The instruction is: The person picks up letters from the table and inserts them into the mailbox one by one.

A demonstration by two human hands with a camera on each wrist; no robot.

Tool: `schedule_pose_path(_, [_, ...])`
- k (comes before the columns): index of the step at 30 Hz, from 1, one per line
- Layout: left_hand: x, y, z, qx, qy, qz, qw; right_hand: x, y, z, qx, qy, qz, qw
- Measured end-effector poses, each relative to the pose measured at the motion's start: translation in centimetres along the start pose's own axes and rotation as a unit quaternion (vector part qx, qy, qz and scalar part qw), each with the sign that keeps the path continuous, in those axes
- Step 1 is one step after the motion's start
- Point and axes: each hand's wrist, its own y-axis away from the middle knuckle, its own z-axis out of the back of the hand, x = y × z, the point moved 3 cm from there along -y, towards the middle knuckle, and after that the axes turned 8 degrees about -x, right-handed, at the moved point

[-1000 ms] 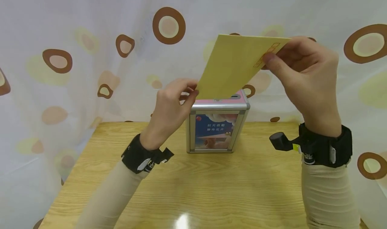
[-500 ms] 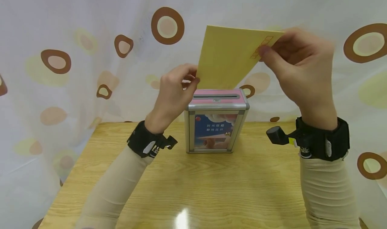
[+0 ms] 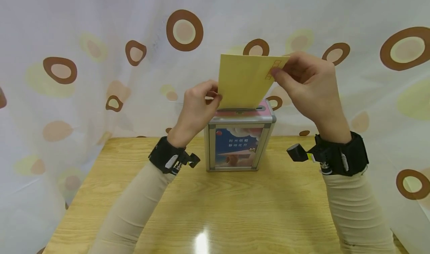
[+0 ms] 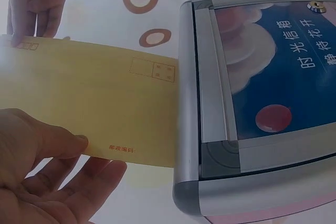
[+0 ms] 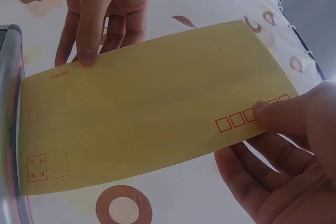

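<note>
A yellow paper envelope (image 3: 246,80) with red printed boxes stands upright over the mailbox (image 3: 240,146), its lower edge right at the slot (image 3: 260,107) in the pink top. My left hand (image 3: 199,103) pinches the envelope's left edge low down, between thumb and fingers. High on the opposite side, my right hand (image 3: 310,86) pinches the corner by the row of red boxes. In the left wrist view the envelope's short end meets the silver rim (image 4: 186,93) of the mailbox. The rest of the slot is hidden behind the paper.
The mailbox stands on a wooden table (image 3: 201,201), toward its back edge. Its front panel carries a blue picture and a small lock (image 3: 252,150). Behind hangs a white curtain (image 3: 147,90) with brown ring patterns.
The envelope first rose, baring the slot, then came down to it. My right hand moved left and lower with its corner, while my left hand shifted slightly, keeping its pinch.
</note>
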Motion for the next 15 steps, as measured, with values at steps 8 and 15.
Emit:
schedule_pose_path(8, [-0.1,0.1,0.0,0.002,-0.004,-0.005,1.0000,-0.9,0.2,-0.3,0.008,-0.009,-0.010,0.9999])
schedule_pose_path(15, [-2.3,-0.6,1.2,-0.028,-0.009,-0.046,0.9985,-1.5,0.3,-0.5,0.017,-0.005,-0.019,0.9996])
